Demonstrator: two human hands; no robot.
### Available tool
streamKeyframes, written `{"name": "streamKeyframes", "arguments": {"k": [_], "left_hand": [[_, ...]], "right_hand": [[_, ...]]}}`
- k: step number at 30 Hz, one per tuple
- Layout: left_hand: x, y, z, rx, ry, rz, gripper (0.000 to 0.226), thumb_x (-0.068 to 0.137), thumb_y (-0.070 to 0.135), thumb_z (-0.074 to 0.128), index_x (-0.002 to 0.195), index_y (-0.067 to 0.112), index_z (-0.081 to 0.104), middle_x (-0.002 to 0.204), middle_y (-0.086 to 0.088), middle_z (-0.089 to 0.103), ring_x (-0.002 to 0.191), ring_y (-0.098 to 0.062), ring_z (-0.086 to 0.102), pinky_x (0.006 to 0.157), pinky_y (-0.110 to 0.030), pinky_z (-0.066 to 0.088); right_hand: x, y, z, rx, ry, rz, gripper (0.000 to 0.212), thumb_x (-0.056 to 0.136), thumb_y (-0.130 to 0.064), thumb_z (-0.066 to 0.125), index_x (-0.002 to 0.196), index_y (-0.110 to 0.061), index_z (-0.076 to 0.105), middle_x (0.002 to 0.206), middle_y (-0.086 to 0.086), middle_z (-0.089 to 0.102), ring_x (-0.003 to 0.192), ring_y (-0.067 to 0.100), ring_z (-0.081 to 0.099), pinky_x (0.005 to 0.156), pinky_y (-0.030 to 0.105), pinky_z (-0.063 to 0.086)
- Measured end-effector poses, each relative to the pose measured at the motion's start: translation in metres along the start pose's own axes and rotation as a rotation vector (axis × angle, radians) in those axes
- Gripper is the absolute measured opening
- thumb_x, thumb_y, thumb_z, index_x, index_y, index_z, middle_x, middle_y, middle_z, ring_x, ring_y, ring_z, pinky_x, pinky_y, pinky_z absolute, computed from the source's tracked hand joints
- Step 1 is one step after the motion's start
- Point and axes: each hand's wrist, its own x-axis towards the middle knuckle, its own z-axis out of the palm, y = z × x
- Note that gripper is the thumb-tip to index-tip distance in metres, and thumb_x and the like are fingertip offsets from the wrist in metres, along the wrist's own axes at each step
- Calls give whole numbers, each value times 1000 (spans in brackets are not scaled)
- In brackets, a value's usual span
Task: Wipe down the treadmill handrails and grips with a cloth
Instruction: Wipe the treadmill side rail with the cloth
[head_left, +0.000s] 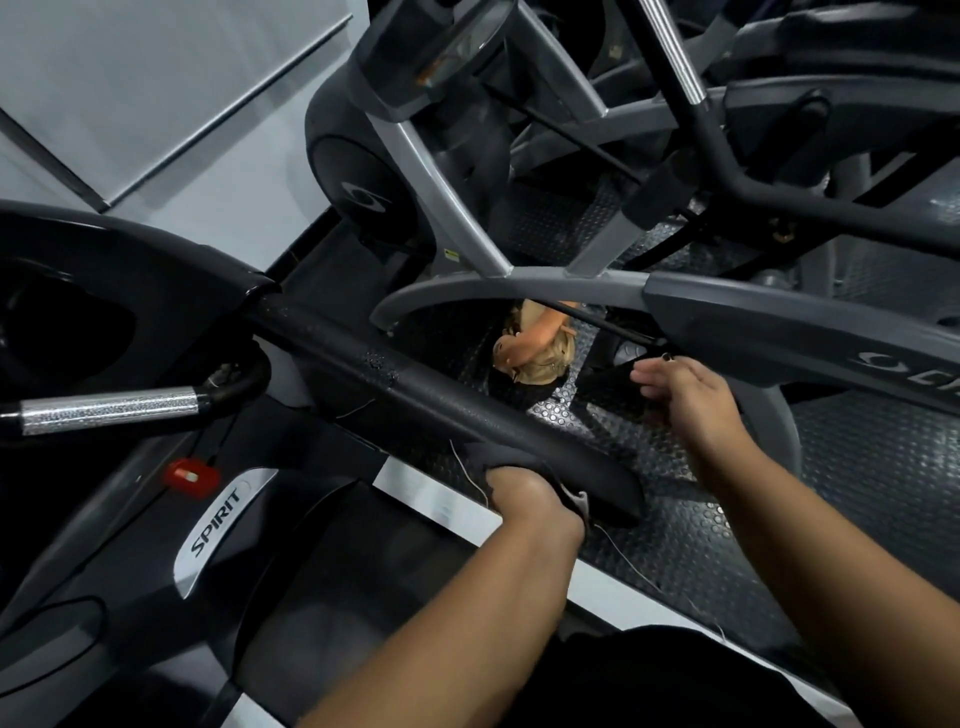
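Head view: dark cloth (498, 454) sits draped over the black padded handrail (415, 387) near its free end, gripped by the left hand (530, 493). Right hand (685, 395) hovers nearby, fingers relaxed and empty, above the studded floor mat (857, 467).

Both forearms are bare down to the left hand (521, 491) and right hand (687, 396); a black fabric garment (654, 680) shows at bottom centre
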Motion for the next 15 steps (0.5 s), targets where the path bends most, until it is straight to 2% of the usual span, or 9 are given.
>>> {"name": "streamKeyframes", "arguments": {"k": [1,2,4,6,8,11,13,15], "left_hand": [[-4,0,0,-21,-5,6,41,99,43,39,114,17,67,109,-2,66,87,-22,62,70,-29,52],[-8,3,1,-39,-22,24,39,102,40,37,111,15,66,110,-4,64,90,-25,61,76,-33,52],[-8,15,-2,-49,-28,111,40,101,42,40,121,13,61,125,-7,59,113,-30,57,102,-42,43],[0,32,-3,-67,11,190,48,98,47,42,133,16,54,138,-7,53,126,-31,51,113,-48,33],[15,49,-5,-61,-7,226,50,98,50,37,131,18,57,134,-8,57,122,-33,53,111,-52,35],[32,69,-13,-24,-98,270,50,97,50,36,110,17,70,118,-10,67,106,-32,63,99,-50,47],[43,73,-16,10,-133,287,49,93,55,41,103,19,72,118,-10,69,104,-30,66,96,-50,50],[52,72,-16,14,-171,256,56,87,65,44,106,20,72,113,-9,72,105,-31,66,95,-53,48]], "right_hand": [[0,-1,0,-14,-2,-10,28,99,-21,43,93,-16,69,105,6,71,95,17,59,90,41,48],[1,-2,1,-23,-4,-18,29,99,-21,41,96,-14,69,105,6,71,95,18,60,92,42,48],[1,-4,1,-33,-2,-24,31,100,-21,40,102,-9,69,106,7,70,100,22,61,94,43,47],[1,-4,1,-33,5,-20,31,100,-21,40,103,-9,69,107,8,71,104,25,61,94,43,47],[-1,-2,2,-20,-2,-14,30,100,-21,42,100,-10,69,107,8,71,100,24,61,85,40,49],[-5,3,3,6,-19,-9,28,99,-17,44,99,-6,69,104,10,71,90,18,60,70,27,46],[-7,7,2,17,-35,-7,29,99,-16,43,99,-4,69,101,10,70,88,18,59,70,28,45],[-10,10,-1,6,-63,-8,31,102,-18,40,97,-7,69,100,9,70,87,17,59,72,29,45]]}}
